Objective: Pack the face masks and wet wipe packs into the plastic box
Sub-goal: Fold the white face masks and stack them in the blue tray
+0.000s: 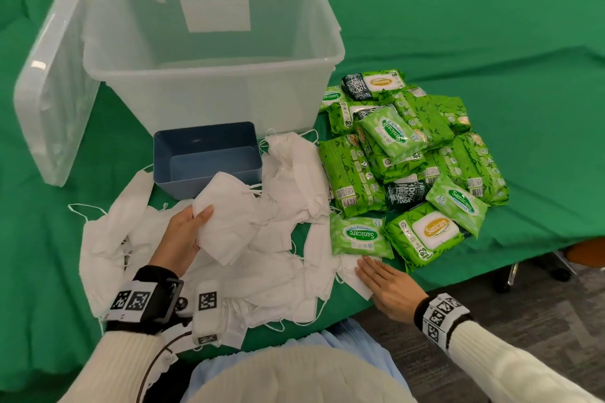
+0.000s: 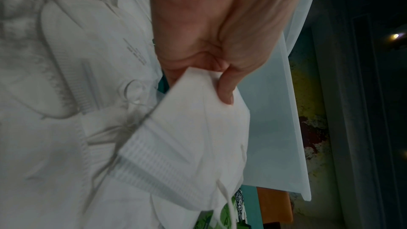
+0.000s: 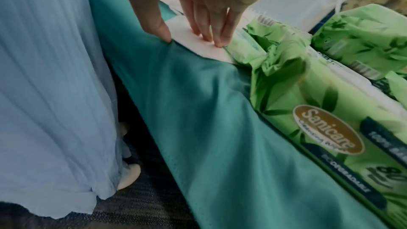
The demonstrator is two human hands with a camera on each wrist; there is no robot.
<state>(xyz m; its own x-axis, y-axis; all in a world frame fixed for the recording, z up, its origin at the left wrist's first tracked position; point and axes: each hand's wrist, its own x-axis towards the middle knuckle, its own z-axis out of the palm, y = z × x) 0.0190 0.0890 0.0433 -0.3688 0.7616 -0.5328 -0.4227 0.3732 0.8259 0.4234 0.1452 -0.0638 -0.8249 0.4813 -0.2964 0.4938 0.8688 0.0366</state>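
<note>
My left hand (image 1: 199,226) grips a small stack of white face masks (image 1: 229,216) above the loose mask pile (image 1: 278,275); in the left wrist view the thumb (image 2: 224,91) lies on top of the stack (image 2: 187,137). My right hand (image 1: 370,268) rests flat, fingers straight, on a single mask (image 1: 355,278) at the table's near edge, just in front of a small green wet wipe pack (image 1: 358,235). In the right wrist view its fingertips (image 3: 216,41) press that mask (image 3: 198,48). The clear plastic box (image 1: 229,70) stands open behind, with nothing visible inside it. The pile of wipe packs (image 1: 409,157) lies to its right.
The box lid (image 1: 55,75) leans upright against the box's left side. A small blue bin (image 1: 206,157) with nothing in it sits in front of the box. Green cloth (image 1: 474,42) covers the table; its near edge drops off by my right wrist.
</note>
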